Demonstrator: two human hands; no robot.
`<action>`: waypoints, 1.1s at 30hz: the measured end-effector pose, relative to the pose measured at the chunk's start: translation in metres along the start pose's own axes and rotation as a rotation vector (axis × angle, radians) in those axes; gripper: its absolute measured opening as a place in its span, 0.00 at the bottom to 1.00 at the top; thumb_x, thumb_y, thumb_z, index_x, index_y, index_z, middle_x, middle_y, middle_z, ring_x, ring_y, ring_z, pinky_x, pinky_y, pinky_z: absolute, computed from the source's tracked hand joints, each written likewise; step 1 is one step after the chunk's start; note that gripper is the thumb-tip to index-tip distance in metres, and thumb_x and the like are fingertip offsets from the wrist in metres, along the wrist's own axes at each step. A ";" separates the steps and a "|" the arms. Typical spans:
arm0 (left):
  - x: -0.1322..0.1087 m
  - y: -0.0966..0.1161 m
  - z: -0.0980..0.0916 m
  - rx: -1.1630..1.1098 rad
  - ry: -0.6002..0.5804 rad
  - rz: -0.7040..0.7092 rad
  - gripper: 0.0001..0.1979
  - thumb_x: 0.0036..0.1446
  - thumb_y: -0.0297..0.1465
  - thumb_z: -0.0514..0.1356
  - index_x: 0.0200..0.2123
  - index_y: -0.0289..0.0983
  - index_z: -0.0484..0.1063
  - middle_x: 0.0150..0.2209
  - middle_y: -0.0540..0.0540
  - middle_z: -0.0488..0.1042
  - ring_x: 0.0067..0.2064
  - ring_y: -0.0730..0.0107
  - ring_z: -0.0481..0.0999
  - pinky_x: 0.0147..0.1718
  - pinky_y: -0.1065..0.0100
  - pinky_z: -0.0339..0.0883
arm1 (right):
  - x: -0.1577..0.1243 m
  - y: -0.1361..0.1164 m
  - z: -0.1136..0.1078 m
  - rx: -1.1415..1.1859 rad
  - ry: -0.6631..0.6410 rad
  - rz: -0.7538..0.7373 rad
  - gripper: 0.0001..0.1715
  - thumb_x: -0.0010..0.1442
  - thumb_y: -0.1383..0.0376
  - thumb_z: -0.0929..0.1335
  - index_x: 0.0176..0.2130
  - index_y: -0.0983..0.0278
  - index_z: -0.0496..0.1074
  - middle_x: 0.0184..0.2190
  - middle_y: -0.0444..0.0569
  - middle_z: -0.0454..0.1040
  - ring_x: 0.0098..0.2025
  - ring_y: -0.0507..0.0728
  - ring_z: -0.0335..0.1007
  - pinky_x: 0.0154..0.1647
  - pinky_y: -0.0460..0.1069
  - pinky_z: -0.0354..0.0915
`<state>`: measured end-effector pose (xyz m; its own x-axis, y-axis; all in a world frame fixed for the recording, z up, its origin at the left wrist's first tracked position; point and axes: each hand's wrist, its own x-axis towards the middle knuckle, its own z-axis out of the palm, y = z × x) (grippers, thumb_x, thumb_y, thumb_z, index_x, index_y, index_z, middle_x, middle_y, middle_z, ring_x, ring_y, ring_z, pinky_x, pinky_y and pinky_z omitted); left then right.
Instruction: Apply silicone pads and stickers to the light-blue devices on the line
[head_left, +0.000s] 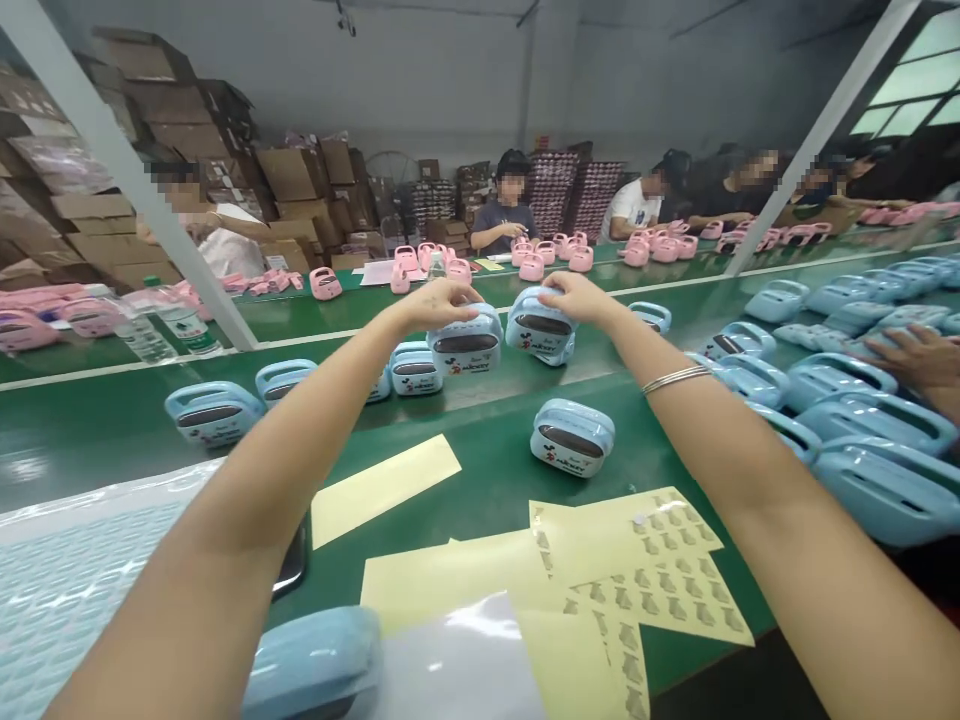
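Observation:
My left hand grips the top handle of a light-blue plastic casing, which has a dark window and a Mickey print on its front. My right hand has hold of a similar blue casing by its handle, close beside the first. Part of another blue piece shows behind that one. Nearer to me, a single blue casing rests upright on the green table. Several more, such as one blue casing, stand in a row to the left.
Yellow sticker sheets and a yellow strip lie in front. Blue casings crowd the right, where another person's hand reaches in. A textured pale-blue sheet lies left. Across the line, people sit near pink casings.

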<state>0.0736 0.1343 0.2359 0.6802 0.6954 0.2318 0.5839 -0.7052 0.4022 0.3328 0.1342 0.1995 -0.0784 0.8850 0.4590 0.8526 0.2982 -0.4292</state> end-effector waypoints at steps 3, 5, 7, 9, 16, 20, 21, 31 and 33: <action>0.026 -0.016 0.033 0.037 0.071 -0.057 0.18 0.52 0.33 0.58 0.45 0.33 0.74 0.40 0.43 0.77 0.40 0.66 0.73 0.41 0.68 0.65 | 0.003 0.025 0.020 -0.047 -0.081 0.008 0.11 0.53 0.62 0.66 0.35 0.68 0.71 0.34 0.51 0.74 0.35 0.56 0.65 0.38 0.50 0.61; 0.037 -0.028 0.052 0.050 0.108 -0.103 0.19 0.52 0.34 0.57 0.46 0.33 0.74 0.43 0.41 0.76 0.43 0.64 0.73 0.44 0.66 0.65 | 0.005 0.038 0.032 -0.075 -0.135 0.004 0.12 0.54 0.62 0.65 0.36 0.68 0.72 0.35 0.51 0.75 0.36 0.56 0.66 0.38 0.50 0.62; 0.045 -0.040 0.067 0.060 0.121 -0.136 0.19 0.53 0.34 0.57 0.46 0.32 0.73 0.45 0.40 0.76 0.45 0.61 0.73 0.46 0.65 0.64 | 0.006 0.048 0.043 -0.093 -0.184 -0.006 0.12 0.55 0.63 0.65 0.37 0.68 0.72 0.37 0.52 0.76 0.37 0.56 0.67 0.40 0.49 0.62; 0.051 -0.051 0.079 0.070 0.114 -0.155 0.19 0.53 0.34 0.56 0.46 0.32 0.74 0.45 0.40 0.76 0.46 0.61 0.73 0.47 0.65 0.64 | 0.008 0.055 0.054 -0.104 -0.225 -0.017 0.13 0.55 0.63 0.65 0.39 0.67 0.72 0.39 0.52 0.76 0.39 0.57 0.68 0.41 0.49 0.63; 0.059 -0.088 0.093 0.084 0.012 -0.178 0.19 0.51 0.34 0.58 0.45 0.32 0.74 0.44 0.42 0.77 0.44 0.62 0.74 0.45 0.67 0.65 | 0.017 0.072 0.088 -0.107 -0.285 -0.021 0.15 0.56 0.63 0.66 0.43 0.66 0.71 0.43 0.53 0.76 0.43 0.59 0.69 0.43 0.50 0.62; 0.058 -0.097 0.096 0.090 -0.029 -0.178 0.19 0.53 0.35 0.57 0.47 0.34 0.73 0.45 0.43 0.77 0.44 0.64 0.74 0.45 0.68 0.65 | 0.020 0.073 0.099 -0.096 -0.281 -0.021 0.15 0.57 0.63 0.65 0.44 0.66 0.71 0.44 0.53 0.75 0.43 0.59 0.69 0.44 0.50 0.62; 0.057 -0.097 0.097 0.095 -0.035 -0.179 0.20 0.53 0.36 0.56 0.47 0.34 0.73 0.45 0.43 0.76 0.45 0.64 0.74 0.45 0.68 0.65 | 0.020 0.073 0.101 -0.096 -0.280 -0.023 0.15 0.57 0.63 0.65 0.44 0.66 0.71 0.44 0.52 0.75 0.44 0.59 0.69 0.44 0.50 0.62; 0.051 -0.086 0.102 0.219 -0.098 -0.212 0.23 0.57 0.37 0.52 0.54 0.34 0.65 0.54 0.38 0.69 0.54 0.56 0.67 0.53 0.60 0.59 | 0.026 0.069 0.095 -0.207 -0.211 0.026 0.19 0.60 0.58 0.62 0.46 0.66 0.70 0.49 0.59 0.70 0.53 0.65 0.63 0.52 0.58 0.59; 0.042 -0.076 0.099 0.276 -0.080 -0.249 0.30 0.56 0.39 0.53 0.60 0.33 0.58 0.60 0.33 0.59 0.60 0.48 0.59 0.55 0.52 0.55 | 0.023 0.076 0.089 -0.312 -0.124 0.121 0.22 0.61 0.60 0.61 0.51 0.70 0.65 0.55 0.66 0.62 0.58 0.70 0.55 0.54 0.64 0.56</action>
<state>0.1021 0.2037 0.1271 0.5281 0.8451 0.0828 0.8259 -0.5339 0.1812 0.3499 0.2092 0.1085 -0.0126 0.9495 0.3134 0.9749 0.0814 -0.2074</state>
